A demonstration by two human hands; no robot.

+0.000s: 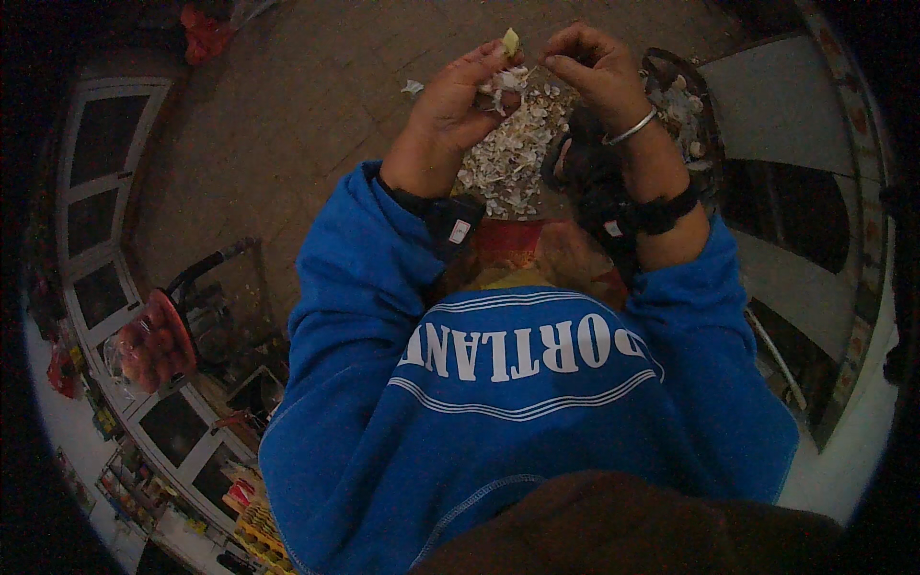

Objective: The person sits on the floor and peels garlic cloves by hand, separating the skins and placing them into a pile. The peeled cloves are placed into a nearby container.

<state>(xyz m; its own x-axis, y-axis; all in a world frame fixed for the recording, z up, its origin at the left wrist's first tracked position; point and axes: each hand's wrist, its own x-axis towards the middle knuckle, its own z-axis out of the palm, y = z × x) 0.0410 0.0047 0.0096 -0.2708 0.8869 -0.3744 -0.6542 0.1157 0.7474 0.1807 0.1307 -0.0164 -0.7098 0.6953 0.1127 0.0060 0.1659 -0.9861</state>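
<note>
My left hand (460, 93) holds a pale yellow clove (510, 42), apparently garlic, up between thumb and fingertips. Loose white papery skin (503, 83) is also held in its palm and fingers. Just to the right, my right hand (596, 72) has its thumb and forefinger pinched together; I make out nothing between them. A metal bangle (632, 128) circles the right wrist. Below both hands, a heap of white and tan peelings (510, 158) covers part of the floor.
A dark-rimmed basket (708, 93) with whitish bulbs and skins stands at the right, beside a pale panelled cabinet (783, 100). Tiled floor (302, 108) stretches left toward white-framed doors (100, 194). A red container of round fruit in clear plastic (151, 345) is at the left.
</note>
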